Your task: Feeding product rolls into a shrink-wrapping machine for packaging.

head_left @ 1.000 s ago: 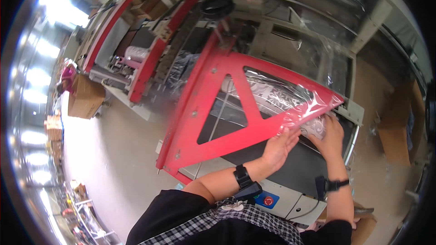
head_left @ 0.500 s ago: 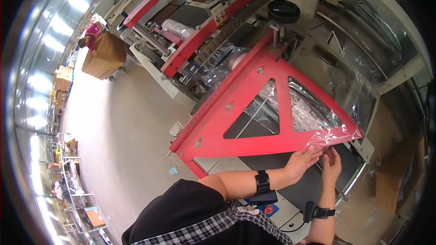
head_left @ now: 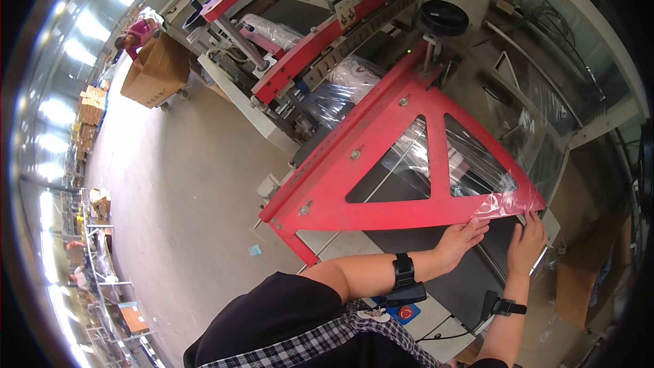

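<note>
A red triangular metal frame [head_left: 381, 216] with two cut-out windows lies before me on the machine. Clear plastic film [head_left: 503, 204] wraps its near right corner, wrinkled and shiny. My left hand [head_left: 460, 244] is at the frame's near edge, beside the film, its fingers stretched out together. Farther right, my right hand [head_left: 528, 244] has its fingertips at the film-covered corner and its thumb apart. Through the windows, more film and part of a pale patterned item [head_left: 439, 158] show. A pale patterned bundle [head_left: 354, 76] sits beyond the frame, with film beside it.
A dark belt [head_left: 470, 283] runs below the frame. A red push button [head_left: 407, 313] is near my left forearm. Red bars [head_left: 300, 60] and a black handwheel [head_left: 443, 18] stand beyond. Cardboard boxes [head_left: 594, 266] lie at right; a person [head_left: 139, 35] bends over a carton [head_left: 158, 71] far left.
My right hand has moved right, away from my left, to the frame's corner. The patterned item under the windows has shifted away toward the upper left. My view has shifted slightly.
</note>
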Available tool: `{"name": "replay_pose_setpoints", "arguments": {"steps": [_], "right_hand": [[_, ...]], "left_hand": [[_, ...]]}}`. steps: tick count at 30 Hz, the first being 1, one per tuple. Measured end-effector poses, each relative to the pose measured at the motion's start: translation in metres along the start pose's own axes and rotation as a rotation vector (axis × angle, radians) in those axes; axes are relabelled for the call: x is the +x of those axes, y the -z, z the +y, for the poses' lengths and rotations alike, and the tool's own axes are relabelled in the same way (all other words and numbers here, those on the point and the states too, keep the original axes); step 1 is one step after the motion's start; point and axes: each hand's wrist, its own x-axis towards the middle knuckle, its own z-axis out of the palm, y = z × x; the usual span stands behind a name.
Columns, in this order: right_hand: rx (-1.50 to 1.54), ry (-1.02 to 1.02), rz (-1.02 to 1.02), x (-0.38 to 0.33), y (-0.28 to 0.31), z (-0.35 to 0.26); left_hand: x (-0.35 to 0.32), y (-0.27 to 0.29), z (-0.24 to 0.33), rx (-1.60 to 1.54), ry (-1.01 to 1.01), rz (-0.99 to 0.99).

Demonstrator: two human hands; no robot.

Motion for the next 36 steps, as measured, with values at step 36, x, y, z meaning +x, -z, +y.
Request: {"name": "replay_pose_setpoints", "arguments": {"steps": [36], "right_hand": [[0.165,-3.093,-0.235,-0.775,-0.034,-0.138]], "left_hand": [[-0.146,-0.024,-0.231,1.225,1.101,-0.461]]}}
